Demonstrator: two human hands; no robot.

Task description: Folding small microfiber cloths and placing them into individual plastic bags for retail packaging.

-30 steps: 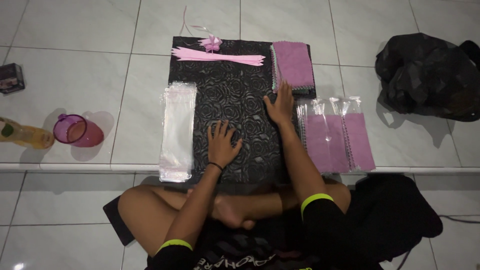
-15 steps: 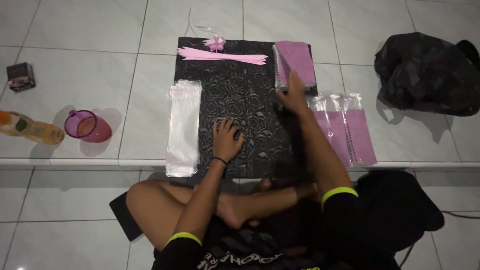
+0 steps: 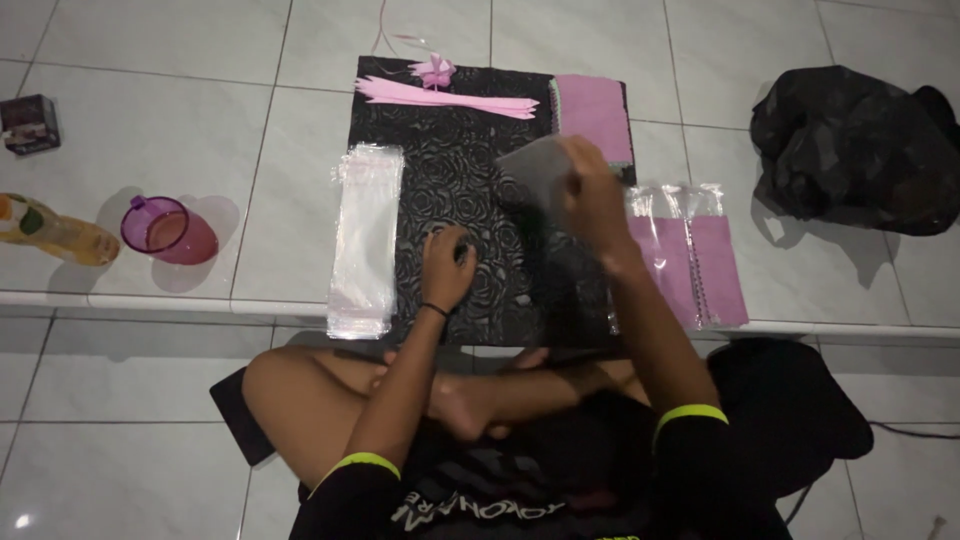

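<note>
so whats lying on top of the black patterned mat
On the black mat: pink strips with a bow, a pink stack, and the left hand. The right hand lifts a blurred sheet, hiding the mat beneath.

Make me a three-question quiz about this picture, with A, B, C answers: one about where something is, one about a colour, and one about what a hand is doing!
1. Where is the stack of clear plastic sleeves?
A. Along the left edge of the black mat
B. On top of the black bag
C. Inside the cup

2. What colour is the cup on the floor?
A. Green
B. Purple-pink
C. White

3. What is the right hand doing?
A. Resting flat on the mat
B. Holding the cup
C. Lifted above the mat, holding a thin sheet

Answers:
1. A, the sleeves lie along the mat's left edge, partly on the tiles.
2. B, the see-through cup looks purple-pink.
3. C, the hand is raised with a blurred, greyish sheet in its fingers, while the left hand presses on the mat.
</note>
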